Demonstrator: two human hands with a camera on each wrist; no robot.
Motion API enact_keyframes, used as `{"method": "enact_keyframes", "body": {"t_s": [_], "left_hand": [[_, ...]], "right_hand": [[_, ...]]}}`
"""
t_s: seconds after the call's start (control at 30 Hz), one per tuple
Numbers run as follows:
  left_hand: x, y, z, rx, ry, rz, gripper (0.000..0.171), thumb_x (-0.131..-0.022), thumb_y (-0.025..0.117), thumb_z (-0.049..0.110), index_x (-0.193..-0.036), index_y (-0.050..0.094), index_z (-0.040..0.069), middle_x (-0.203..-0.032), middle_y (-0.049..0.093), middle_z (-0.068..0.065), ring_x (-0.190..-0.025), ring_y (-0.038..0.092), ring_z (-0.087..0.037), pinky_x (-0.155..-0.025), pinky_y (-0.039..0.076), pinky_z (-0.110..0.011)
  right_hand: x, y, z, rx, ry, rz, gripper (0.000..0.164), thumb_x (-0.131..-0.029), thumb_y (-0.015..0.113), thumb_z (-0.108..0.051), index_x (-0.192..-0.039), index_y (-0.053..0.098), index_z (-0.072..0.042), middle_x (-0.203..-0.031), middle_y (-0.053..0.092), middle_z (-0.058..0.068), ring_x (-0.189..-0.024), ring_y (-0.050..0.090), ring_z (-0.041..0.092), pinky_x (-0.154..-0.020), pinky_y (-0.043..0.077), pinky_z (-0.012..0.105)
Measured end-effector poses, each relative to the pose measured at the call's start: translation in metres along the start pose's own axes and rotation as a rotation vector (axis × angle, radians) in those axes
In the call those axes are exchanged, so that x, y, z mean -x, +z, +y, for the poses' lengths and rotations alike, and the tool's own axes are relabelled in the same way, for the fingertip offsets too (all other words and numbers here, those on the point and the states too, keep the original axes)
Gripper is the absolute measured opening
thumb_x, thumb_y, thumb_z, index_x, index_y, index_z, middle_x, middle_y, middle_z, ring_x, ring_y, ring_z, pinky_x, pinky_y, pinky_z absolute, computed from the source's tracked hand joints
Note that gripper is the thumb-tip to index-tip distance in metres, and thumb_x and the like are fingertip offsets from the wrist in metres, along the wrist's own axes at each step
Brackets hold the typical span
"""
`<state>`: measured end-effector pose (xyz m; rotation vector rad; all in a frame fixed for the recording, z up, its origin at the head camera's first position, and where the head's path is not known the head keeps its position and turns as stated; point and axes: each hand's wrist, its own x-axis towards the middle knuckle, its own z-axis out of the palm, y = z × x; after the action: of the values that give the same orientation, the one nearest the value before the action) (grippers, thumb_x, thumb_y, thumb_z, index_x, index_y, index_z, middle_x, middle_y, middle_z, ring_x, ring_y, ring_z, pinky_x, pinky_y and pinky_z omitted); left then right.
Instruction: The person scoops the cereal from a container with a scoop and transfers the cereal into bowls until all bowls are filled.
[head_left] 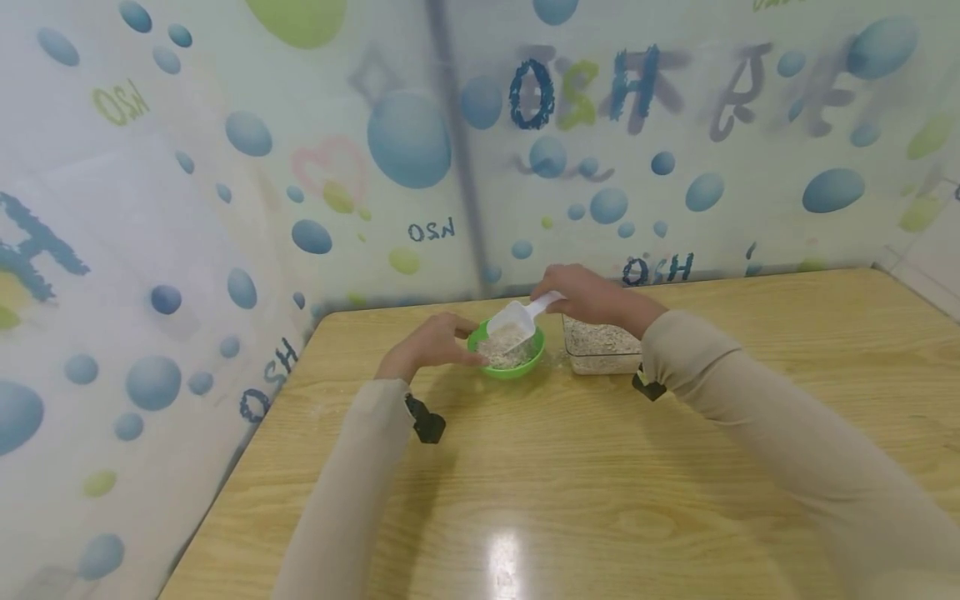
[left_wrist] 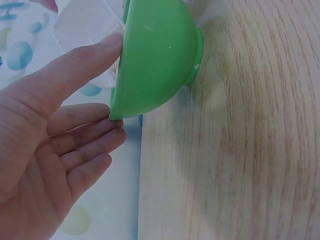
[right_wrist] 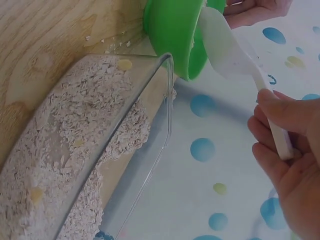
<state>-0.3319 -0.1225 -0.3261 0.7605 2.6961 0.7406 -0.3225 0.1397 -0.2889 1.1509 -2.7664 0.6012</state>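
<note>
A green bowl (head_left: 517, 372) stands on the wooden table, with pale oat flakes (head_left: 495, 354) in it. My left hand (head_left: 433, 342) holds the bowl's left side, thumb and fingers spread along the rim (left_wrist: 116, 100). In my right hand (head_left: 588, 293) is the handle of a white plastic scoop (right_wrist: 225, 47), gripped between thumb and curled fingers. The scoop's head tilts down into the bowl, with flakes at its lower edge. Just right of the bowl, under the right forearm, sits a clear rectangular container (head_left: 607, 364) of the same flakes.
A few spilled flakes (right_wrist: 120, 45) lie on the table between bowl and container. Behind the table's far edge hangs a pale wall covering (head_left: 495, 192) with blue and green dots, and it continues down the left side. Dark wrist mounts (head_left: 427, 423) sit below both wrists.
</note>
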Motion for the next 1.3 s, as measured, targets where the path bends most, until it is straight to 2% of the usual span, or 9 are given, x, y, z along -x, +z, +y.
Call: {"method": "enact_keyframes", "body": {"t_s": [0.3,0.93,1.13,1.3], "left_hand": [[0.0,0.0,0.0,-0.002,-0.001,0.007,0.055,-0.073,0.077,0.03,-0.12,0.061,0.008,-0.119,0.06,-0.006,-0.113,0.051,-0.026,-0.094,0.041,-0.04],[0.002,-0.002,0.002,-0.014,-0.037,0.004,0.058,-0.074,0.076,0.032,-0.123,0.058,0.007,-0.125,0.056,-0.009,-0.116,0.049,-0.028,-0.095,0.041,-0.042],[0.002,-0.003,0.009,-0.017,-0.012,0.034,0.063,-0.075,0.075,0.031,-0.126,0.054,0.002,-0.127,0.053,-0.013,-0.117,0.048,-0.029,-0.097,0.039,-0.042],[-0.001,-0.003,0.022,-0.032,0.018,0.041,0.065,-0.076,0.074,0.033,-0.129,0.052,0.003,-0.128,0.053,-0.011,-0.118,0.047,-0.026,-0.098,0.038,-0.04]], "right_hand": [[0.002,-0.004,-0.005,0.032,-0.048,0.069,0.027,-0.079,0.066,0.006,-0.105,0.067,0.002,-0.095,0.059,0.012,-0.088,0.056,0.027,-0.079,0.049,0.037],[0.018,-0.016,0.004,0.03,-0.042,0.118,0.025,-0.08,0.065,0.006,-0.104,0.068,0.0,-0.094,0.06,0.011,-0.087,0.057,0.026,-0.078,0.049,0.039],[0.028,-0.025,0.009,-0.002,-0.005,0.136,0.023,-0.084,0.062,0.002,-0.106,0.065,0.003,-0.094,0.06,0.013,-0.086,0.055,0.027,-0.075,0.047,0.04],[0.04,-0.033,0.017,0.009,0.028,0.14,0.022,-0.086,0.061,-0.001,-0.107,0.065,0.002,-0.093,0.061,0.011,-0.083,0.055,0.025,-0.073,0.047,0.04]]}}
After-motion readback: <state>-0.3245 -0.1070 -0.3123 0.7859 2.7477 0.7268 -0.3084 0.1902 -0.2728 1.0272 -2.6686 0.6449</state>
